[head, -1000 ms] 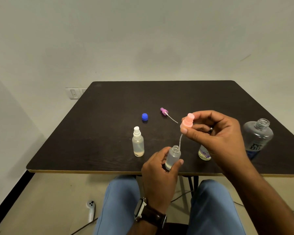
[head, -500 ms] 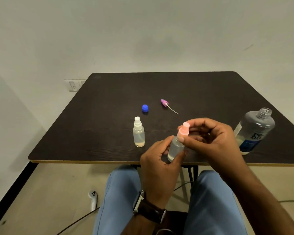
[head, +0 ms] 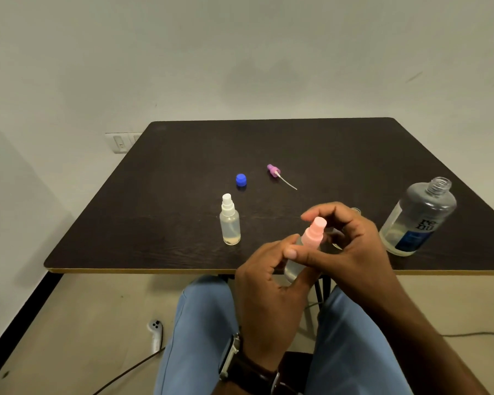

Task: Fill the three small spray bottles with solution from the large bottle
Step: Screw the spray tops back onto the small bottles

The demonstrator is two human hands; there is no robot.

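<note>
My left hand (head: 264, 283) grips a small clear spray bottle (head: 293, 267) at the table's front edge. Its pink spray cap (head: 314, 233) sits on the neck, pinched by the thumb and fingers of my right hand (head: 351, 246). A second small bottle with a white cap (head: 230, 220) stands upright to the left, holding liquid. The third small bottle (head: 354, 210) is mostly hidden behind my right hand; only its open rim shows. The large clear bottle (head: 418, 218) stands uncapped at the right, partly filled. Its blue cap (head: 241, 179) and a purple spray cap (head: 274, 171) with its tube lie farther back.
The dark table (head: 311, 146) has a light front edge near my knees. A white controller (head: 156, 334) and cables lie on the floor to the left. A wall switch plate (head: 120, 142) sits behind the table's far left corner.
The pink cap came down from above the open bottle, its tube went inside, and it now sits on the neck. My right hand has shifted its grip around the cap.
</note>
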